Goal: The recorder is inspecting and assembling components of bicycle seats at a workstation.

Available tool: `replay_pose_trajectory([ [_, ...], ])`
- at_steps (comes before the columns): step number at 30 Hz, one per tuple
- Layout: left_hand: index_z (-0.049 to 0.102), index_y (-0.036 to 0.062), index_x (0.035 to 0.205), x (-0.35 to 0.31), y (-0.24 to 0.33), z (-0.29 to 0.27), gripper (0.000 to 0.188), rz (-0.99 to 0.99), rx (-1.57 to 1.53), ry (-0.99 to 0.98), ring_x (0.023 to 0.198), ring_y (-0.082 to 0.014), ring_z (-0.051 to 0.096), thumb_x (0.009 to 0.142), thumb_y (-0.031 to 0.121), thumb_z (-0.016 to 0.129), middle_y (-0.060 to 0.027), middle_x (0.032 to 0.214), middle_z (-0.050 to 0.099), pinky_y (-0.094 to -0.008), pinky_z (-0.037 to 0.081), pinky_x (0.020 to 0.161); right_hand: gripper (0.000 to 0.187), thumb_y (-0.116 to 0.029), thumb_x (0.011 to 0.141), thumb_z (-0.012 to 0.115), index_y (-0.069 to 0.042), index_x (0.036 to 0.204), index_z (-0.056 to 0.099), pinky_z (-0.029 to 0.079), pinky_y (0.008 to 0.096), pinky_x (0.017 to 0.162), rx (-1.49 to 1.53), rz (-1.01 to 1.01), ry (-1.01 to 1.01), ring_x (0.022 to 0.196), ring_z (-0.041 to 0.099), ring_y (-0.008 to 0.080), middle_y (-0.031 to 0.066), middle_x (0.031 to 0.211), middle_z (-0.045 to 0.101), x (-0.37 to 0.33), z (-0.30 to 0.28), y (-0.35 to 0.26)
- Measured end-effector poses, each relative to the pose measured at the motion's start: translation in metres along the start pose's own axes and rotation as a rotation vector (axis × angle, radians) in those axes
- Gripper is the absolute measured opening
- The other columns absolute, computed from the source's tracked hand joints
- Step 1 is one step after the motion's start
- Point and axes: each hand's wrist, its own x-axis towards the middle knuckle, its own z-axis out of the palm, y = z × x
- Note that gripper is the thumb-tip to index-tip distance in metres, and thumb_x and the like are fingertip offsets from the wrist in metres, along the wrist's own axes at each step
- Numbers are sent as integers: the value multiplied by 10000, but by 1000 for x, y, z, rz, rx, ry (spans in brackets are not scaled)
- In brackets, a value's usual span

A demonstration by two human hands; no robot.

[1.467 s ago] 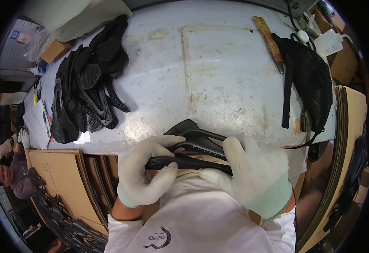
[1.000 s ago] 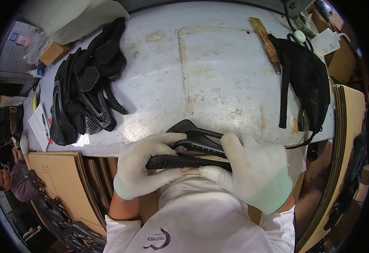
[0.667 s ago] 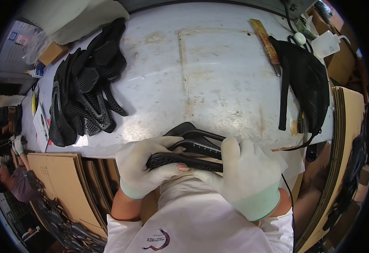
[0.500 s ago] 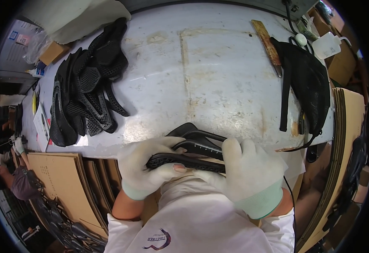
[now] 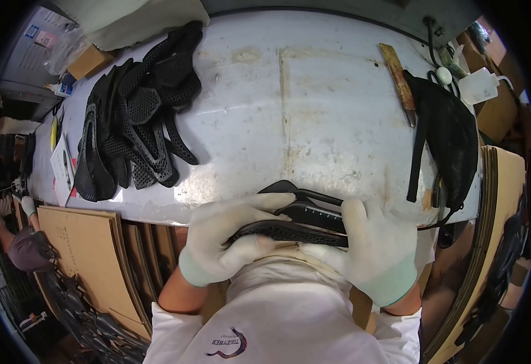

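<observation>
A black bicycle saddle (image 5: 296, 229) is held on its side at the table's near edge, its rail with pale scale marks and its underside turned up. My left hand (image 5: 232, 233), in a white glove with a green cuff, closes round one end, thumb along the near edge. At the other end my right hand (image 5: 377, 249), gloved alike, wraps the saddle with its fingers over the far side. Both hands hide the saddle's ends. Left on the table lies a heap of black honeycomb-patterned saddle pads (image 5: 141, 109).
A worn wooden-handled tool (image 5: 398, 79) and a black cloth bag (image 5: 450, 139) lie on the right, near a white plastic bottle (image 5: 479, 86). Cardboard sheets (image 5: 80, 261) stand at the left below the pale table (image 5: 241, 139). A co-worker (image 5: 25, 249) is at far left.
The view has shifted a little, so the table things sit slightly further right. Both hands keep their grip on the saddle; the left fingers lie somewhat straighter along it.
</observation>
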Motion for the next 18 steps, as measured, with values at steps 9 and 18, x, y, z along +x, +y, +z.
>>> replay_pose_trajectory([
  [9,756,-19,1043,-3,2,8,394,25,122,51,1021,-285,776,727,114,949,-211,1243,747,-337,609,886,640,-715,767,738,-112,922,591,485,390,470,24,6,-20,567,653,243,86,733,584,2,2,1],
  [18,778,-80,940,-10,5,17,303,-123,150,158,903,-258,770,715,55,930,-215,1128,777,-296,584,822,600,-714,788,726,-133,842,585,431,377,445,1,17,-4,516,576,213,49,687,502,3,6,-7],
])
